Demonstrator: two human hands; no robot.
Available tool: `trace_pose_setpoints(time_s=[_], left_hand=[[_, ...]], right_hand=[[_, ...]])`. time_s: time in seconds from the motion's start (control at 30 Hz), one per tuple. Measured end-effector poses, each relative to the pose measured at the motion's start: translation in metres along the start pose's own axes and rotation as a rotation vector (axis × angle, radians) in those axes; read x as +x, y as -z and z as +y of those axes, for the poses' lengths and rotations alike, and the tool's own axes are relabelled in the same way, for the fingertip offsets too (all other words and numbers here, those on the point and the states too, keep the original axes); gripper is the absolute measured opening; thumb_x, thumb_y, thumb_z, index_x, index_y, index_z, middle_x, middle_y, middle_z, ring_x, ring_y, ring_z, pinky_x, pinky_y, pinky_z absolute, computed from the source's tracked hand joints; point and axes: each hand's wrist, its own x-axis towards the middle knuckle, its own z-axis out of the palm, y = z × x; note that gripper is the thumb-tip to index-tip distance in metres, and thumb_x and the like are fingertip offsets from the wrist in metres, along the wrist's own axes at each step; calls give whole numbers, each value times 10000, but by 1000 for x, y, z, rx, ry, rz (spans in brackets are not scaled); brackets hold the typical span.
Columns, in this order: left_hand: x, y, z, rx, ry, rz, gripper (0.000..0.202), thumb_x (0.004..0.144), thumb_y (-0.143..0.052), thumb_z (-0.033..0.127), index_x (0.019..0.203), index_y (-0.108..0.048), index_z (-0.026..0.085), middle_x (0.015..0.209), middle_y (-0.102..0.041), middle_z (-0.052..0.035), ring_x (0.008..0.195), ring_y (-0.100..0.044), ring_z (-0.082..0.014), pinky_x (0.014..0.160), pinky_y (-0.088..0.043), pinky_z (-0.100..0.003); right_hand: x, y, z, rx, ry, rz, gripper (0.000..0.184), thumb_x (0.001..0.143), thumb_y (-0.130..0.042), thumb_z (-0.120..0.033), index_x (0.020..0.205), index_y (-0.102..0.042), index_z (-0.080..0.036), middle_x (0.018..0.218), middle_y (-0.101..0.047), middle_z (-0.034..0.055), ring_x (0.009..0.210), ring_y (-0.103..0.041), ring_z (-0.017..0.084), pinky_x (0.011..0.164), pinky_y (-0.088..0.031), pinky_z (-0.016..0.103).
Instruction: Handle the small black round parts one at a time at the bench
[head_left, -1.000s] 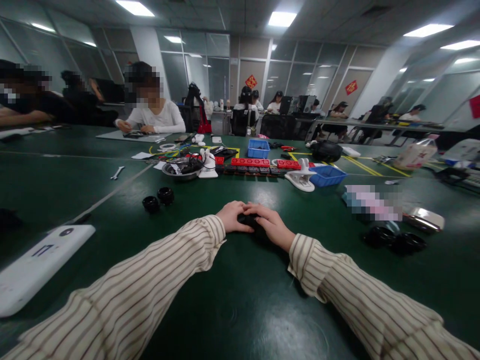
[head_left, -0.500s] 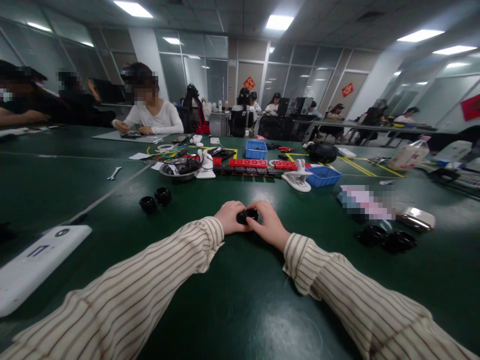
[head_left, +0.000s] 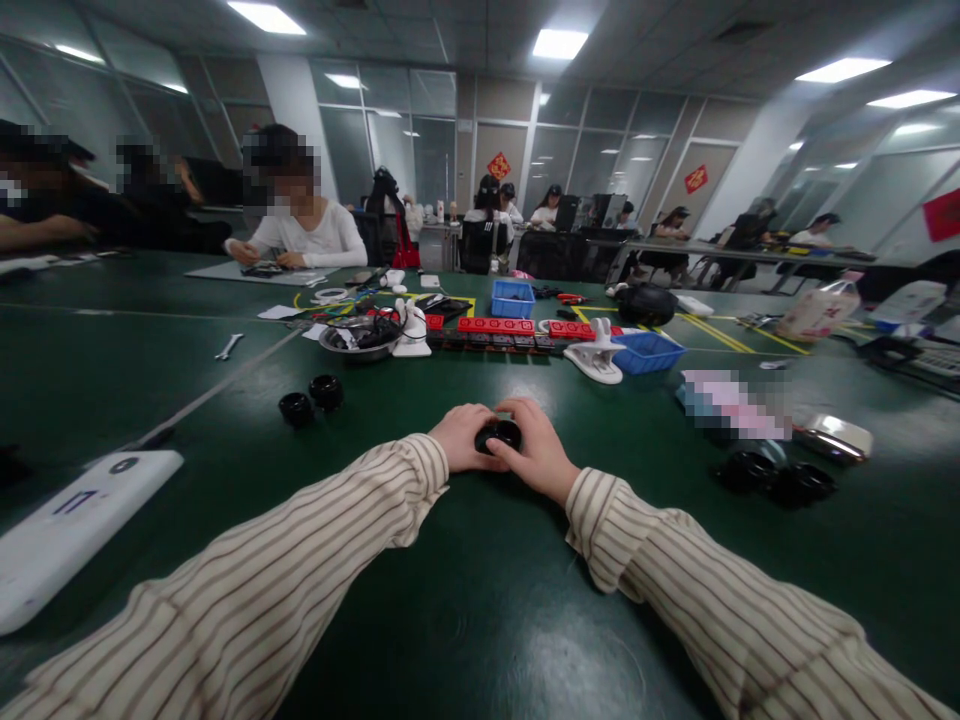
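Between my two hands is a small, round, glossy black cup-like piece. My left hand is closed round its left side, partly hiding it. Fingers of my right hand curl over the far and right side, with the thumb across the near rim. Two similar black round pieces stand on the green table to the left. Another two dark round pieces sit at the right, beside a blurred pink packet.
Across the middle lie a metal bowl of cables, a red strip, a white clip stand and blue bins. A white device rests at left, a small wrench beyond it. A person in white sits opposite.
The black piece has turned or tilted slightly between my hands, showing more of its near side. My right thumb has shifted a little; both arms stay in place.
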Motion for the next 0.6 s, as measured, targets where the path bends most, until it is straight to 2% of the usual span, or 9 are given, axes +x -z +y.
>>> trace_pose_setpoints(time_s=[0.1,0.2,0.33,0.43,0.5,0.6], left_hand=[[-1,1,5,21,18,22,554,605,-689,561,943,-567,139,928,-567,-84,876,-523,-273,826,-412,-424],[0,2,6,28,10,22,433,631,-692,492,872,-575,152,899,-563,-72,851,-523,-260,813,-416,-406],[0,2,2,0,-9,14,394,637,-708,413,908,-576,159,906,-557,-57,863,-520,-232,807,-432,-350],[1,2,-4,-27,-25,-5,347,630,-726,404,845,-591,168,885,-557,-40,864,-523,-212,806,-438,-317],[1,2,-7,-38,-36,-21,338,635,-724,421,830,-596,176,884,-560,-31,866,-526,-205,805,-440,-309],[1,2,-8,-37,-40,-30,439,624,-722,466,925,-583,179,936,-562,-39,892,-527,-216,819,-438,-326]], right_hand=[[0,-2,2,-52,-57,16,304,758,-593,-391,917,-518,-144,892,-514,82,848,-470,224,768,-393,383],[0,-2,3,-61,-60,1,241,757,-595,-354,864,-537,-146,843,-515,70,812,-469,215,740,-396,367],[1,1,0,-7,33,-54,180,744,-536,-218,912,-559,-158,911,-546,66,878,-476,207,802,-394,360],[2,4,-3,45,117,-98,242,686,-461,-124,901,-563,-172,959,-577,50,918,-490,197,847,-393,354],[2,5,-4,67,154,-118,264,661,-428,-109,876,-564,-179,954,-593,41,927,-500,197,858,-396,357],[1,7,-6,67,170,-116,272,666,-429,-133,900,-560,-182,1014,-584,42,974,-494,204,893,-383,368]])
